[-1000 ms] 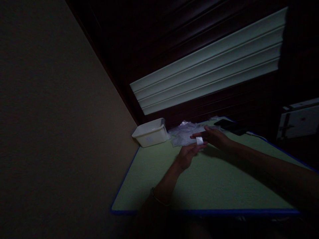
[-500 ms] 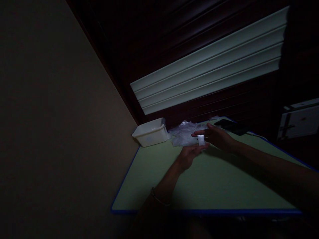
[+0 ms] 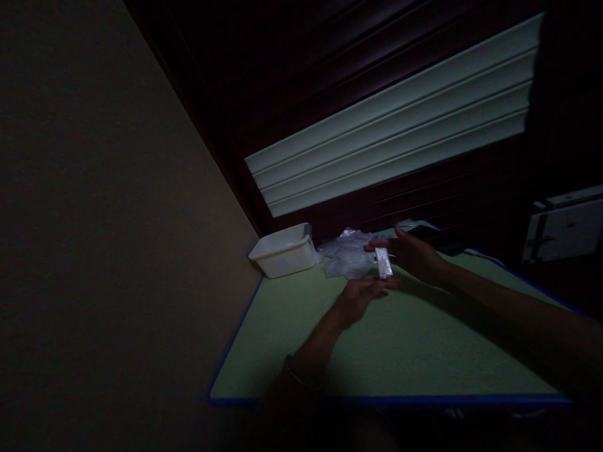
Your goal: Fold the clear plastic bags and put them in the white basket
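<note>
Shiny whitish strip [image 3: 384, 264] between left hand [image 3: 357, 301] and right hand [image 3: 417, 258]; too dark to tell either grip. White rectangular plastic tub [image 3: 286, 260]: bottom hidden.

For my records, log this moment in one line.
left hand: below shiny piece; right hand: at piece; plastic pile: beyond; white bin: beside pile
</note>
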Demonstrator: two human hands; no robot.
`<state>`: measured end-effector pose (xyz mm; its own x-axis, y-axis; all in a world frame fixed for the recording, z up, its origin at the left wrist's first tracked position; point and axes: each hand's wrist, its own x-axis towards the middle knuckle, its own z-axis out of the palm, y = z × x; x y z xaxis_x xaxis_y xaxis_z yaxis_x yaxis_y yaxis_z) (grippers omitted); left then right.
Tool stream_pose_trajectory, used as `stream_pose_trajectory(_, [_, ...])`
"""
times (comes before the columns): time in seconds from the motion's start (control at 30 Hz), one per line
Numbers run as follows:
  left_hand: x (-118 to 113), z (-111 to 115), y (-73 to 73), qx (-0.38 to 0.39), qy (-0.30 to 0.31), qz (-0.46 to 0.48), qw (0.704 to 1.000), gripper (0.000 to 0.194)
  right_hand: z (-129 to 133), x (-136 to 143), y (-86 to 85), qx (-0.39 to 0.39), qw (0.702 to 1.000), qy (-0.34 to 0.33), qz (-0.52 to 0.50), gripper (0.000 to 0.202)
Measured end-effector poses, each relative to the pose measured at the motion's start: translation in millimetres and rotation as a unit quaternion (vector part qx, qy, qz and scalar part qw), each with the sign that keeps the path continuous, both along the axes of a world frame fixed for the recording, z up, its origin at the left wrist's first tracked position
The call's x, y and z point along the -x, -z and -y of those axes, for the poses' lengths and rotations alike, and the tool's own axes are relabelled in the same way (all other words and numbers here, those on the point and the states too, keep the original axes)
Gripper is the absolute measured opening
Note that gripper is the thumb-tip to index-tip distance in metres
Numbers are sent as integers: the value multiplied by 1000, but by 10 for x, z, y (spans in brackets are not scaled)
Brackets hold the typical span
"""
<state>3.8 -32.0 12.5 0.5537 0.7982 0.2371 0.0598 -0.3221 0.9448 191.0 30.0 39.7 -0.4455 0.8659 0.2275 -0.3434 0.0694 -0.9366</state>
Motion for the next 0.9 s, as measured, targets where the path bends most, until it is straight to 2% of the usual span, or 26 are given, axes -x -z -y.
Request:
stream_pose_trajectory(0.1, [7, -61, 59, 10, -19, -7, 1000, 53, -2, 2, 11, -6, 1000, -3, -3, 58])
stream_pose_trajectory(0.17, [15, -130, 109, 27, -54, 1, 998, 55, 1, 12, 20, -15, 1000, -5, -4, 57])
stream_pose_trajectory(0.3, [20, -251, 180, 71, -138, 72, 985, 61, 2, 50, 64, -47, 999, -8, 1, 51])
stream_pose_trajectory(0.4, [1, -264, 182, 84, -163, 106, 977, 57, 2, 73, 113, -71, 997, -15, 27, 52])
stream_pose_trajectory(0.73, [-70, -151, 118, 171, -97, 83, 977, 48, -36, 42, 182, -119, 989, -15, 84, 54])
stream_pose_trajectory(0.9, [-76, -134, 100, 188, -77, 69, 977, 45, -38, 38, 201, -132, 986, -22, 95, 53])
